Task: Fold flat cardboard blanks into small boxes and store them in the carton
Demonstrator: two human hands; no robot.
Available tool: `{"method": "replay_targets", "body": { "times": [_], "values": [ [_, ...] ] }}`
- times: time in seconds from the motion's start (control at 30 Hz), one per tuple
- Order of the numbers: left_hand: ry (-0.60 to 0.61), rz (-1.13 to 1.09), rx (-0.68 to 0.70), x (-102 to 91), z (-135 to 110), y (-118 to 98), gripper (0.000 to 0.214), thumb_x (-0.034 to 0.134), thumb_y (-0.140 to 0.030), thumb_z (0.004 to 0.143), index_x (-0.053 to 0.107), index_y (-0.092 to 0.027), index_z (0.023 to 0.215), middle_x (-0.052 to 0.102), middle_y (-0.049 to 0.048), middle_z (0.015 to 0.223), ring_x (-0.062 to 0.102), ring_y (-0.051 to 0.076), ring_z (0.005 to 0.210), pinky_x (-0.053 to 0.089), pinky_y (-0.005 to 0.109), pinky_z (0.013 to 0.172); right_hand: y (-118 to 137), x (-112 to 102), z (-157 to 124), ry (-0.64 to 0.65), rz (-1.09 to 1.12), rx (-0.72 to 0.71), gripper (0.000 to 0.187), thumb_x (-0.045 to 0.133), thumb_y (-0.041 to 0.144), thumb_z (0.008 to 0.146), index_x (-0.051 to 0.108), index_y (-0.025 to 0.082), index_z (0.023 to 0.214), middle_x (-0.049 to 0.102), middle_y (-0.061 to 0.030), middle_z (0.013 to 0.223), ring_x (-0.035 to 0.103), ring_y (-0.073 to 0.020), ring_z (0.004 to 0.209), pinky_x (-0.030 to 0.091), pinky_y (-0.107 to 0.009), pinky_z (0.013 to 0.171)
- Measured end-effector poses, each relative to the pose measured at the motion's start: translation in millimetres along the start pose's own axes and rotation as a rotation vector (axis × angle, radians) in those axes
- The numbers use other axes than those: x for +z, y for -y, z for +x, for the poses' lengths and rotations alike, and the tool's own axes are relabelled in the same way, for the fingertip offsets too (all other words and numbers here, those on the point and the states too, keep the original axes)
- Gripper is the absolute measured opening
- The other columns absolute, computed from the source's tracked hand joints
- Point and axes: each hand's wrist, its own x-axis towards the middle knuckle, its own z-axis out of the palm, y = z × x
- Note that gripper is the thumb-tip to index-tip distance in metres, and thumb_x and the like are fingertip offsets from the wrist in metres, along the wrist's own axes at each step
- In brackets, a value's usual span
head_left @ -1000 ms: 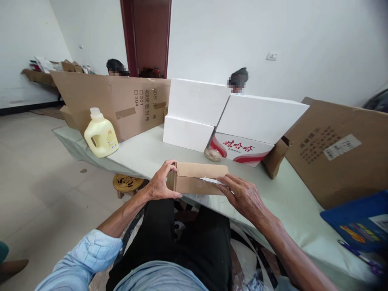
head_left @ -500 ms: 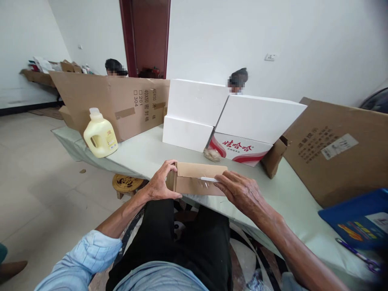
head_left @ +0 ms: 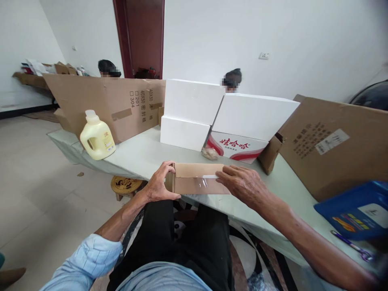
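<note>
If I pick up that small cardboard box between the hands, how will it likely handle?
The small cardboard box should feel fairly stiff: its edges look straight in the left hand's grip. Its flat faces make rolling unlikely. The glossy clear patch on it may be slicker than the bare cardboard.

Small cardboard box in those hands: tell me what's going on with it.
A person's left hand grips the left end of the small cardboard box at the near edge of the table. The right hand holds a thin white object against the box's upper side. White boxes stand stacked beyond.
</note>
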Motion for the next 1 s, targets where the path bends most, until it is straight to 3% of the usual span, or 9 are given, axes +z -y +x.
{"method": "replay_targets", "body": {
  "times": [0.13, 0.27, 0.37, 0.5, 0.67, 0.77, 0.83, 0.93, 1.0],
  "values": [
    [-0.020, 0.016, 0.006, -6.6, -4.8, 5.4, 0.074, 0.096, -0.028, 0.061, 0.053, -0.023, 0.121, 0.055, 0.0189, 0.148, 0.058, 0.037, 0.141, 0.052, 0.050, 0.114, -26.9, 2.8, -21.4, 0.037, -0.031, 0.050, 0.035, 0.046, 0.021, 0.112, 0.065, 0.021, 0.083, 0.062, -0.0049, 0.076, 0.054, -0.0197, 0.069, 0.028, -0.035, 0.064],
    [-0.019, 0.042, -0.005, -14.6, -10.8, 8.4, 0.077, 0.095, -0.028, 0.063, 0.055, -0.022, 0.128, 0.052, 0.0202, 0.152, 0.055, 0.039, 0.146, 0.051, 0.053, 0.117, -49.2, 23.3, -56.8, -0.069, 0.117, 0.200, 0.031, 0.048, 0.038, 0.114, 0.071, 0.022, 0.102, 0.071, -0.0076, 0.091, 0.064, -0.0223, 0.081, 0.042, -0.034, 0.072],
    [0.003, 0.076, -0.009, -17.8, -13.2, 7.9, 0.074, 0.095, -0.028, 0.065, 0.059, -0.022, 0.129, 0.049, 0.0198, 0.156, 0.052, 0.039, 0.149, 0.050, 0.053, 0.119, -51.4, 65.0, -94.0, -0.151, 0.178, 0.440, 0.034, 0.047, 0.044, 0.113, 0.072, 0.022, 0.109, 0.074, -0.0096, 0.097, 0.067, -0.0248, 0.085, 0.048, -0.035, 0.073],
    [0.044, 0.108, 0.022, -20.2, -12.5, 7.6, 0.077, 0.097, -0.028, 0.064, 0.061, -0.021, 0.132, 0.046, 0.0194, 0.159, 0.049, 0.040, 0.151, 0.048, 0.054, 0.122, -40.5, 135.1, -145.3, -0.071, 0.199, 0.762, 0.030, 0.046, 0.039, 0.103, 0.072, 0.024, 0.098, 0.075, -0.0109, 0.093, 0.067, -0.0296, 0.087, 0.050, -0.039, 0.070],
    [0.096, 0.141, 0.042, -23.7, -9.6, 10.2, 0.089, 0.098, -0.033, 0.063, 0.057, -0.021, 0.142, 0.043, 0.0204, 0.161, 0.047, 0.041, 0.152, 0.048, 0.055, 0.123, -34.0, 180.2, -170.6, -0.099, 0.213, 0.868, 0.022, 0.051, 0.033, 0.090, 0.071, 0.024, 0.087, 0.071, -0.0135, 0.082, 0.063, -0.0331, 0.081, 0.053, -0.047, 0.074],
    [0.131, 0.162, 0.030, -25.3, -8.0, 11.3, 0.094, 0.098, -0.035, 0.065, 0.055, -0.022, 0.147, 0.042, 0.0197, 0.161, 0.047, 0.042, 0.152, 0.049, 0.055, 0.123, -30.6, 174.6, -152.3, -0.156, 0.236, 0.856, 0.025, 0.051, 0.033, 0.094, 0.074, 0.022, 0.098, 0.072, -0.0140, 0.092, 0.065, -0.0334, 0.091, 0.055, -0.051, 0.086],
    [0.151, 0.171, 0.026, -26.2, -6.7, 10.9, 0.094, 0.097, -0.036, 0.067, 0.054, -0.022, 0.149, 0.043, 0.0190, 0.160, 0.048, 0.042, 0.151, 0.049, 0.055, 0.122, -20.3, 156.4, -126.0, -0.256, 0.267, 0.801, 0.027, 0.051, 0.035, 0.101, 0.074, 0.022, 0.108, 0.073, -0.0139, 0.103, 0.067, -0.0323, 0.100, 0.055, -0.051, 0.094],
    [0.160, 0.172, 0.021, -28.3, -3.4, 8.1, 0.094, 0.096, -0.038, 0.068, 0.054, -0.023, 0.151, 0.046, 0.0182, 0.158, 0.050, 0.041, 0.149, 0.050, 0.056, 0.122, 7.1, 112.7, -74.9, -0.515, 0.354, 0.560, 0.021, 0.056, 0.029, 0.107, 0.072, 0.023, 0.118, 0.074, -0.0121, 0.111, 0.067, -0.0299, 0.104, 0.053, -0.049, 0.098],
    [0.161, 0.159, 0.008, -30.8, 0.3, 6.5, 0.095, 0.096, -0.038, 0.068, 0.053, -0.024, 0.151, 0.048, 0.0174, 0.156, 0.050, 0.041, 0.149, 0.048, 0.057, 0.123, 25.8, 83.3, -43.1, -0.521, 0.413, 0.373, 0.021, 0.061, 0.025, 0.107, 0.070, 0.023, 0.126, 0.074, -0.0112, 0.117, 0.067, -0.0291, 0.107, 0.053, -0.048, 0.097]
  ]
}}
